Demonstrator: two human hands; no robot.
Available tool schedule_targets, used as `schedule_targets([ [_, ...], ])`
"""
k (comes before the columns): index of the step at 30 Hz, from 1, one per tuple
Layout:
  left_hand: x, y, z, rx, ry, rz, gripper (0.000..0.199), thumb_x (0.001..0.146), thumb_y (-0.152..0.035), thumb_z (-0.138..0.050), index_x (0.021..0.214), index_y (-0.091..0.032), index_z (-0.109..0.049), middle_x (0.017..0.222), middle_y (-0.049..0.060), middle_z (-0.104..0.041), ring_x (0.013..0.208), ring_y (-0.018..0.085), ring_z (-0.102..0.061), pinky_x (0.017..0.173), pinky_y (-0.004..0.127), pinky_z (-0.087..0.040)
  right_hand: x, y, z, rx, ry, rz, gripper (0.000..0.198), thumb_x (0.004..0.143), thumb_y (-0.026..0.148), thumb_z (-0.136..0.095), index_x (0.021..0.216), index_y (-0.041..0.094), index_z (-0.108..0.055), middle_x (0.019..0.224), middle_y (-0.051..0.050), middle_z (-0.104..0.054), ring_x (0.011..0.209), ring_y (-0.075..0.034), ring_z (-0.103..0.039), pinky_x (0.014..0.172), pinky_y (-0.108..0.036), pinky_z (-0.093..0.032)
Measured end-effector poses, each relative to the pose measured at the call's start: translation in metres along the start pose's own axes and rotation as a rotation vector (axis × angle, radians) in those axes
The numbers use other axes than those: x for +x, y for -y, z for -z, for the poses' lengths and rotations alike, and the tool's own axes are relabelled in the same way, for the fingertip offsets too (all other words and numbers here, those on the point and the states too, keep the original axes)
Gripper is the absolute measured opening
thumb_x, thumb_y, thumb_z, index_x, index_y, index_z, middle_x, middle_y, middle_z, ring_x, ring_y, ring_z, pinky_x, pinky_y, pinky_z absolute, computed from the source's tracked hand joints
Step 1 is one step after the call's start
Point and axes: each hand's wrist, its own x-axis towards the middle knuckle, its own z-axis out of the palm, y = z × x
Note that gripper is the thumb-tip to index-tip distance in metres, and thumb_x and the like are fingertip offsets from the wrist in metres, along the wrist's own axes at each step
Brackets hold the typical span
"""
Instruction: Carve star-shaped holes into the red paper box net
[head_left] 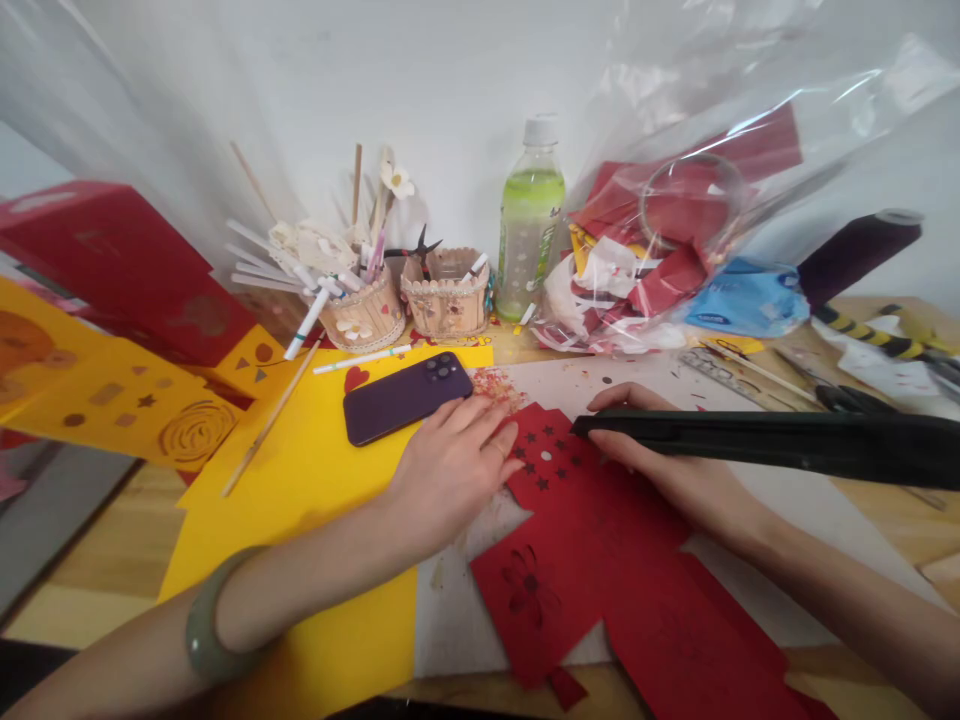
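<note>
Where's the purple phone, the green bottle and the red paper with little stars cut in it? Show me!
Purple phone [397, 404]: head view, on its flat back.
Green bottle [529, 235]: head view, on the side, below the cap.
Red paper [626, 560]: head view, on a plain middle part.

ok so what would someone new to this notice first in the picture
Probably the red cut paper with its star and flower patterns, running from between the left hand and the right hand down to the bottom edge. The bright yellow sheet spreads to its left, while a long black object reaches in from the right edge. Upright near the middle at the back is a green bottle.
</note>
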Motion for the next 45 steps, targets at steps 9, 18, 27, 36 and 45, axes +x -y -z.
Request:
schedule_targets([
  [9,-0.029,-0.044,0.004,0.012,-0.048,-0.026,0.046,0.094,-0.044,-0.04,0.098,-0.008,-0.067,0.105,0.012,-0.069,0.101,0.026,-0.063,0.09,0.04,-0.045,-0.005,0.011,0.005,-0.014,0.086,0.041,0.017,0.08,0.04,-0.061,0.084,0.024,-0.056,0.075,0.001,-0.062,0.071,-0.016,-0.057,0.064,-0.03,-0.043],
  [18,-0.018,-0.035,-0.002,0.089,0.026,-0.091,0.043,0.096,-0.037,-0.038,0.108,-0.004,-0.062,0.115,0.015,-0.064,0.107,0.026,-0.06,0.093,0.04,-0.041,0.004,0.003,0.003,-0.038,0.149,0.039,0.015,0.081,0.039,-0.06,0.089,0.027,-0.057,0.084,0.002,-0.064,0.077,-0.017,-0.057,0.068,-0.028,-0.044],
  [27,0.005,-0.002,-0.011,0.153,0.279,-0.076,0.039,0.093,-0.037,-0.048,0.125,-0.015,-0.054,0.131,0.01,-0.054,0.117,0.026,-0.053,0.094,0.041,-0.043,0.021,-0.014,0.006,0.184,0.03,-0.071,0.019,0.076,0.038,-0.066,0.086,0.024,-0.058,0.072,0.004,-0.057,0.063,-0.014,-0.049,0.059,-0.027,-0.036],
  [36,0.021,0.0,-0.002,0.184,0.365,0.005,0.035,0.09,-0.01,-0.044,0.124,-0.008,-0.053,0.129,0.017,-0.054,0.121,0.028,-0.049,0.094,0.042,-0.042,-0.001,-0.015,-0.023,0.463,-0.173,-0.113,0.02,0.079,0.04,-0.061,0.088,0.023,-0.054,0.07,0.004,-0.055,0.062,-0.012,-0.047,0.059,-0.025,-0.036],
  [45,0.016,-0.014,-0.009,0.101,0.348,0.108,0.068,0.092,-0.057,-0.032,0.13,-0.003,-0.046,0.136,0.022,-0.045,0.129,0.033,-0.037,0.103,0.053,-0.03,-0.011,0.002,0.002,0.511,-0.12,-0.079,0.019,0.076,0.038,-0.065,0.084,0.023,-0.057,0.06,0.005,-0.051,0.054,-0.011,-0.046,0.052,-0.025,-0.036],
])
